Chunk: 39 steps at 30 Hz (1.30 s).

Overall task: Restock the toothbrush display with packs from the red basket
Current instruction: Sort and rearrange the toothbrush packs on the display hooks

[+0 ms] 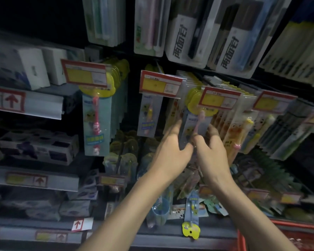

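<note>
The left hand (170, 147) and right hand (213, 151) each pinched the lower sides of one pack (190, 124), its top up under a tag (219, 99) at the middle of the display (130, 105), so this hanging looked nearly done, though what the basket (297, 230) held was unclear.

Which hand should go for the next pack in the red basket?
Right hand, probably: the red basket sits low on its side, below that forearm; the left hand would have to cross over. Both hold the toothbrush pack.
</note>
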{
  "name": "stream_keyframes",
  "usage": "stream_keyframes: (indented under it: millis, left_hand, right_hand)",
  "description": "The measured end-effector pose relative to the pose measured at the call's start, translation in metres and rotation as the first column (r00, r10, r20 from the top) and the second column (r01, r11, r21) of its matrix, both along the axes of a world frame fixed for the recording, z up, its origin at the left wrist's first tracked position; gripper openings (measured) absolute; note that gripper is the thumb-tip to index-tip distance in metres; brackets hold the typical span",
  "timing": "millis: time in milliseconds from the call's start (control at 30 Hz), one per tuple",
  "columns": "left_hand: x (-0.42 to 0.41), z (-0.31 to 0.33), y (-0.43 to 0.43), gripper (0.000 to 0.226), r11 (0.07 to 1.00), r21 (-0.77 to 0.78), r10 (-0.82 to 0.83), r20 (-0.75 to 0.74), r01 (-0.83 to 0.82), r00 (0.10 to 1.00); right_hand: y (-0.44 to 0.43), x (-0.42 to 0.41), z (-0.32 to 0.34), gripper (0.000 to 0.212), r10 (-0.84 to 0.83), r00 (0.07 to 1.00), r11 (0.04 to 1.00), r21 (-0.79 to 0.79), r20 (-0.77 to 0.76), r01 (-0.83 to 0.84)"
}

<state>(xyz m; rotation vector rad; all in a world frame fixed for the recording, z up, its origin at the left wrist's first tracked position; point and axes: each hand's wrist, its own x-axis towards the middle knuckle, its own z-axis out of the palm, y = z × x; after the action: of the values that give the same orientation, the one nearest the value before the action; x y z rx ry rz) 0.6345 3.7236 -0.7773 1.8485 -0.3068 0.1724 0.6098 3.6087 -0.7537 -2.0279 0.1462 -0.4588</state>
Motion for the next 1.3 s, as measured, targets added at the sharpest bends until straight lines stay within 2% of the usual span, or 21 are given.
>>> stream_keyframes:
  millis: [167, 300, 400, 500, 700, 800, 967, 1067, 1133, 1233, 1300]
  left_hand:
    - [0.006, -0.004, -0.006, 0.082, 1.000, -0.019, 0.021, -0.016, -0.021, 1.000]
    - [0.006, -0.003, -0.012, 0.069, 0.994, -0.103, 0.022, -0.029, -0.025, 0.999]
    - [0.004, -0.006, -0.016, 0.070, 0.989, -0.148, 0.024, -0.032, -0.029, 0.999]
    - [0.005, -0.009, -0.015, 0.079, 0.988, -0.150, 0.021, -0.049, -0.028, 0.999]
    - [0.007, -0.002, -0.010, 0.071, 0.984, -0.178, -0.013, -0.116, -0.008, 0.993]
    - [0.012, 0.001, -0.010, 0.068, 0.966, -0.255, -0.069, -0.135, 0.033, 0.988]
    - [0.014, 0.005, -0.007, 0.048, 0.948, -0.307, -0.139, -0.155, 0.087, 0.978]
    - [0.015, 0.006, -0.003, 0.047, 0.942, -0.317, -0.159, -0.139, 0.108, 0.977]
    - [0.015, 0.007, -0.001, 0.050, 0.937, -0.325, -0.179, -0.122, 0.132, 0.976]
    - [0.011, 0.007, -0.001, 0.052, 0.933, -0.328, -0.185, -0.088, 0.147, 0.979]
    - [0.009, 0.005, -0.003, 0.055, 0.936, -0.320, -0.177, -0.066, 0.147, 0.982]
  right_hand:
    - [0.003, 0.005, -0.001, 0.061, -0.004, 1.000, 0.994, 0.112, -0.016, 0.006]
    - [0.007, 0.007, -0.001, 0.073, -0.012, 1.000, 0.990, 0.139, -0.019, 0.015]
    - [0.009, 0.009, -0.001, 0.060, -0.007, 1.000, 0.987, 0.157, -0.007, 0.008]
    - [0.010, 0.010, -0.003, 0.067, -0.008, 1.000, 0.985, 0.171, -0.015, 0.011]
    - [0.014, 0.008, -0.001, 0.052, -0.003, 1.000, 0.980, 0.200, -0.020, 0.007]
    - [0.016, 0.008, 0.002, 0.063, -0.006, 1.000, 0.976, 0.219, -0.019, 0.010]
    - [0.014, 0.006, 0.004, 0.072, 0.001, 1.000, 0.968, 0.252, 0.000, -0.001]
    - [0.010, 0.004, 0.006, 0.080, 0.024, 1.000, 0.953, 0.302, 0.006, -0.025]
    - [0.007, 0.001, 0.008, 0.075, 0.047, 0.999, 0.942, 0.332, 0.002, -0.045]
    - [0.003, -0.001, 0.009, 0.046, 0.083, 0.996, 0.923, 0.377, 0.013, -0.082]
    - [-0.001, -0.001, 0.006, 0.036, 0.094, 0.995, 0.912, 0.399, 0.031, -0.099]
